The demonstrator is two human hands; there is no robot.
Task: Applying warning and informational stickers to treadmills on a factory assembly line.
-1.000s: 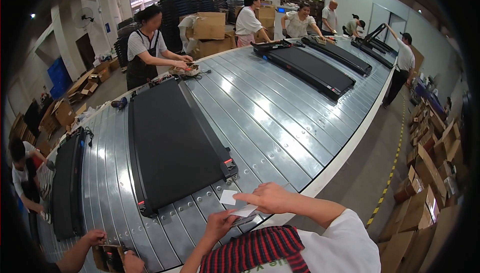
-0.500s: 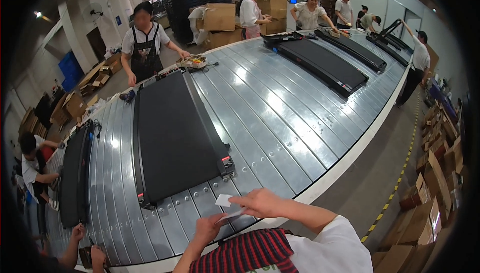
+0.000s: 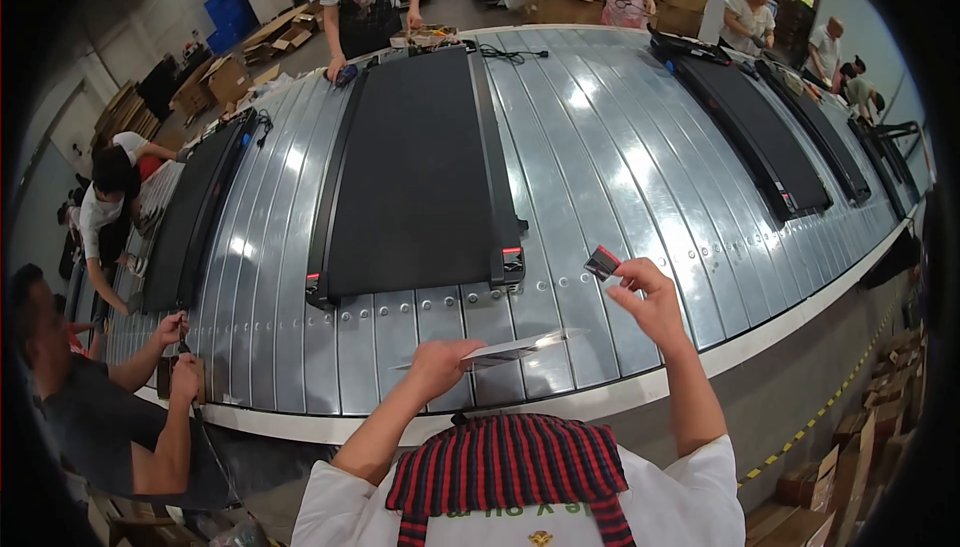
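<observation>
Between my left hand's (image 3: 440,367) thumb and fingers is a flat white sheet with a shiny clear edge (image 3: 515,349), held level above the near edge of the conveyor. My right hand (image 3: 652,305) is raised to the right of it, pinching a small black-and-red sticker (image 3: 602,262) by its corner. The two hands are well apart. Ahead of them a black treadmill deck (image 3: 415,167) lies flat on the metal slats. Its near right end cap (image 3: 513,265) and near left end cap (image 3: 314,287) each carry a red and black marking.
The slatted metal conveyor (image 3: 580,187) curves off both ways, with a white rim (image 3: 770,337). More treadmill decks lie left (image 3: 200,212) and right (image 3: 750,132). A co-worker in an apron (image 3: 370,2) stands opposite; another in a dark shirt (image 3: 110,407) works at near left. Cartons (image 3: 840,477) crowd the right.
My right hand has drawn away from my left, up and to the right, with the small sticker, whose dark face now shows. The view has shifted, so the middle deck appears further right and higher.
</observation>
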